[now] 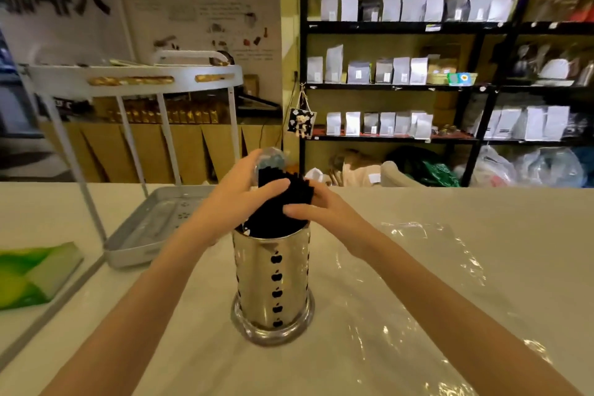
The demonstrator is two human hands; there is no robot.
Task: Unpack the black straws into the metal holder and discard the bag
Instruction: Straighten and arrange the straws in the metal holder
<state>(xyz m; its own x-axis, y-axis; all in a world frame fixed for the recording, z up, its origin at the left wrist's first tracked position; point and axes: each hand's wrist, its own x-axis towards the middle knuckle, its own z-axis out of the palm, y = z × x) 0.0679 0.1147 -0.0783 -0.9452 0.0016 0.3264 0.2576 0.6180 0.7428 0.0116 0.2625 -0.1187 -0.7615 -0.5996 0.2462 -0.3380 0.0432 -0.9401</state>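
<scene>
A tall shiny metal holder with apple-shaped cut-outs stands upright on the table in front of me. A thick bundle of black straws sticks out of its top, tilted away from me. My left hand wraps the bundle from the left, thumb across its front. My right hand presses against the bundle from the right, fingers curled on it. A bit of clear bag bulges above the straws behind my left hand; whether it still wraps them I cannot tell.
Crinkled clear plastic film covers the table to the right. A metal tray lies at the left under a white trolley. A green-yellow box sits at the far left edge. Black shelves with pouches stand behind.
</scene>
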